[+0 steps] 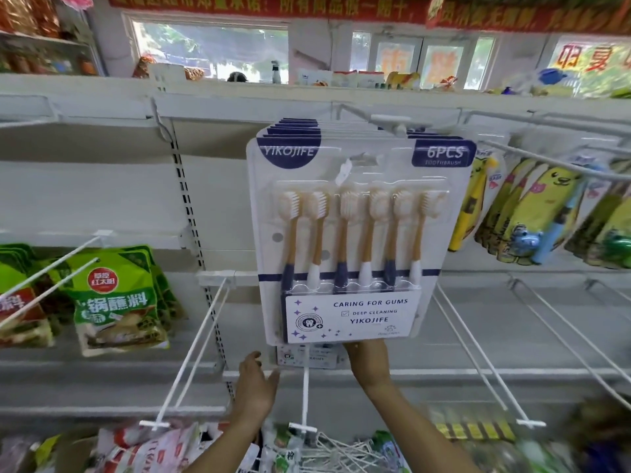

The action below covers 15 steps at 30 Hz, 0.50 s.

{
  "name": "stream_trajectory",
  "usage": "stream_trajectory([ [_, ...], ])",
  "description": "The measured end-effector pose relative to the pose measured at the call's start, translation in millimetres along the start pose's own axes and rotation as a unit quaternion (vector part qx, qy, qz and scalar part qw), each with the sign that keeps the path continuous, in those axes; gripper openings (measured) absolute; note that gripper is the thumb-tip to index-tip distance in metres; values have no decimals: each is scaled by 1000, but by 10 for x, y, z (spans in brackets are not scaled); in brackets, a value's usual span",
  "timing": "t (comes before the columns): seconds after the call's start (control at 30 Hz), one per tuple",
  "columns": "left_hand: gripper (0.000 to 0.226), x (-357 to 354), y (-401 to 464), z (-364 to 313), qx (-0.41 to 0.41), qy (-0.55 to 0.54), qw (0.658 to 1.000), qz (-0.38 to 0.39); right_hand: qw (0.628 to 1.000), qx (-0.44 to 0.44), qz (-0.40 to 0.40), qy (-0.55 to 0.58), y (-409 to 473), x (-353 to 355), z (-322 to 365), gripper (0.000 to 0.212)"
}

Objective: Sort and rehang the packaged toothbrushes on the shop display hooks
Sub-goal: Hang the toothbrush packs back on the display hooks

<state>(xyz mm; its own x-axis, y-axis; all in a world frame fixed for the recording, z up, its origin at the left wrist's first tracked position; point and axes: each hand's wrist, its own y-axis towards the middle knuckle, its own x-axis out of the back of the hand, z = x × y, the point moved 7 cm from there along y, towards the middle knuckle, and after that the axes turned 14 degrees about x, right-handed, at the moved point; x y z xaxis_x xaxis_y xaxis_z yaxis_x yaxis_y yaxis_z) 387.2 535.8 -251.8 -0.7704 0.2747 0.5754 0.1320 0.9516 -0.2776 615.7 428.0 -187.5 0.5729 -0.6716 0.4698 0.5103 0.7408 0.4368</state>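
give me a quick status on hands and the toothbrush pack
Right hand holding bottom edge of front toothbrush pack, pack on hook with others behind. Left hand open, free. Nothing blocking.

1. White shelving unit with slotted uprights.
2. Windows along the far wall, admitting daylight.
3. Red banner above the windows.

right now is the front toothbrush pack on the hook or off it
On, it seems: the front toothbrush pack hangs upright before matching packs, the hook poking through its top hole. The right hand touches its bottom edge.
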Motion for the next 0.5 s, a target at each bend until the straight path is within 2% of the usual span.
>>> stream_trajectory([
  [0.07,45,1,-116,184,16,-34,999,-1,995,-47,8,-90,-179,103,-100,20],
  [0.17,39,-39,-383,349,-14,-26,1000,-5,994,-62,-1,-90,-558,321,-153,34],
  [0.37,35,-282,-1018,114,-160,89,983,14,979,15,79,-188,-1246,811,-122,34],
  [0.5,42,-631,-1480,-214,-291,134,945,62,964,60,81,-245,-1607,1231,1,33],
])
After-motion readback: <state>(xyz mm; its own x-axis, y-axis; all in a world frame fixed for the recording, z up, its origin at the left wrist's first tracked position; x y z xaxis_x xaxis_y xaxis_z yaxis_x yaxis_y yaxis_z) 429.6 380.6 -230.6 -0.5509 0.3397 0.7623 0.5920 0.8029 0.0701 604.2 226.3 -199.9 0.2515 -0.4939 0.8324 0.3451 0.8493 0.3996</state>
